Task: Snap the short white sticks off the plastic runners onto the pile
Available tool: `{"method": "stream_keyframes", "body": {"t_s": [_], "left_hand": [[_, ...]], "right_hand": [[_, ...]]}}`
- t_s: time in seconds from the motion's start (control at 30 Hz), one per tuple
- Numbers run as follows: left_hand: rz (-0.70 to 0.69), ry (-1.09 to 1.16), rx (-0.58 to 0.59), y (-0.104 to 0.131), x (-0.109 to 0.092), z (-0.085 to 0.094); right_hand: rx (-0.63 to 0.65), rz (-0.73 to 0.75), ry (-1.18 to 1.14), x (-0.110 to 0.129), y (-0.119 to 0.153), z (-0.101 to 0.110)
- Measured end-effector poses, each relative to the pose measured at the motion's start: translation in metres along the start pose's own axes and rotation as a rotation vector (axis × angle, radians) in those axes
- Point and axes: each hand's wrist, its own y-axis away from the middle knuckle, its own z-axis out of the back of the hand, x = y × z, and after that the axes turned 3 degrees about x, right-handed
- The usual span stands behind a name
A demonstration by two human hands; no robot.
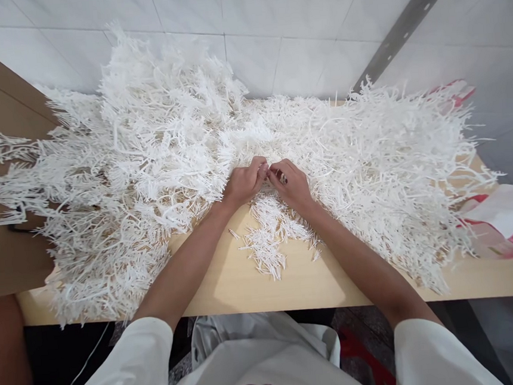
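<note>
My left hand (245,181) and my right hand (292,183) meet at their fingertips over the middle of the table. Both are closed in a pinch, and whatever sits between the fingers is too small to make out. Below them lies a small heap of short white plastic sprigs (267,239). On the left spreads a tall pile of white branching plastic pieces (144,136). Another wide pile of white branched pieces (380,164) covers the table to the right. Strands from both piles come close around my hands.
The pale wooden table (247,286) ends just ahead of my body. A cardboard box (4,238) stands at the left. At the right edge rests a pink and white plastic bag (505,218). Behind is a tiled wall (250,13) with a slanting metal post (403,24).
</note>
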Motion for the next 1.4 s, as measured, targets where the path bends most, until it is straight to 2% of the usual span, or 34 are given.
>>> {"method": "stream_keyframes", "body": {"t_s": [0.2,0.33,0.4,0.57,0.77,0.87,1.0,1.17,1.4], "left_hand": [[-0.008,-0.007,-0.008,0.001,0.001,0.000],[-0.099,0.078,-0.103,0.001,-0.001,0.003],[-0.132,0.040,-0.148,0.001,-0.002,0.003],[-0.105,-0.094,-0.124,-0.002,0.004,-0.006],[0.031,0.066,-0.147,-0.001,0.008,-0.008],[0.093,0.125,-0.132,0.001,0.006,-0.004],[0.082,0.167,-0.127,0.002,0.003,-0.001],[0.067,0.246,-0.202,0.002,-0.002,0.002],[-0.055,0.081,-0.155,-0.001,0.002,-0.002]], "right_hand": [[0.041,-0.045,0.012,0.006,0.002,0.004],[-0.031,-0.189,-0.065,0.004,0.000,0.004],[-0.075,-0.229,-0.104,0.002,-0.002,0.003],[-0.097,-0.208,-0.177,-0.001,-0.003,0.002],[0.021,-0.055,-0.111,-0.001,-0.004,-0.001],[0.054,-0.043,-0.075,0.000,-0.005,-0.002],[0.039,-0.092,-0.089,-0.004,-0.005,-0.004],[-0.006,-0.095,-0.123,-0.008,-0.004,-0.004],[-0.081,-0.230,-0.256,-0.003,-0.001,0.000]]}}
